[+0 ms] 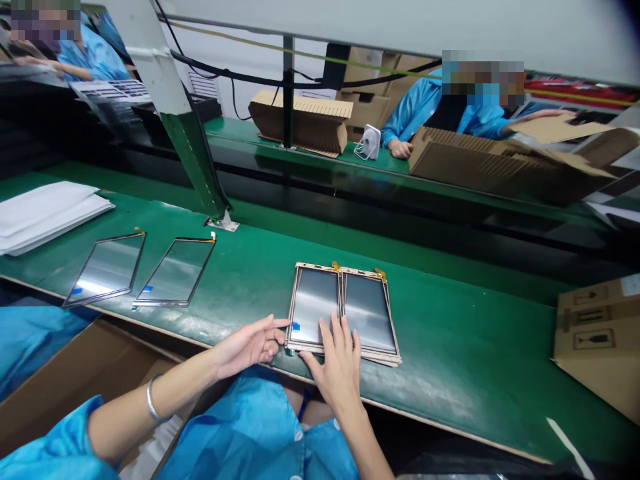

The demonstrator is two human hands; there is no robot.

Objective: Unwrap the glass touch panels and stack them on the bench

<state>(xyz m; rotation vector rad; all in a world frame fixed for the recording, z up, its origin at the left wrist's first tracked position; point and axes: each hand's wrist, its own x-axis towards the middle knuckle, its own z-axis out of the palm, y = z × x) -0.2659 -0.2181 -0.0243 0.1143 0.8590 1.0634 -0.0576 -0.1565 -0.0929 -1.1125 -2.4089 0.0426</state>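
Two touch panels lie side by side on the green bench, the left touch panel (316, 300) and the right touch panel (367, 310), each seemingly atop a small stack. Both have amber flex tails at the far edge, and a blue tab marks the left one's near corner. My left hand (253, 347) touches the left panel's side edge, index finger stretched out and the other fingers loosely curled, with nothing gripped. My right hand (340, 367) rests with fingers spread over the near edge of the left panel, fingertips close to the seam between the two.
Two more dark-framed panels, one panel (107, 267) and another panel (176, 272), lie to the left. White sheets (50, 210) are stacked beyond them. A carton (597, 340) stands at right. A post (193, 153) rises from the bench (465, 373). Co-workers in blue sit opposite.
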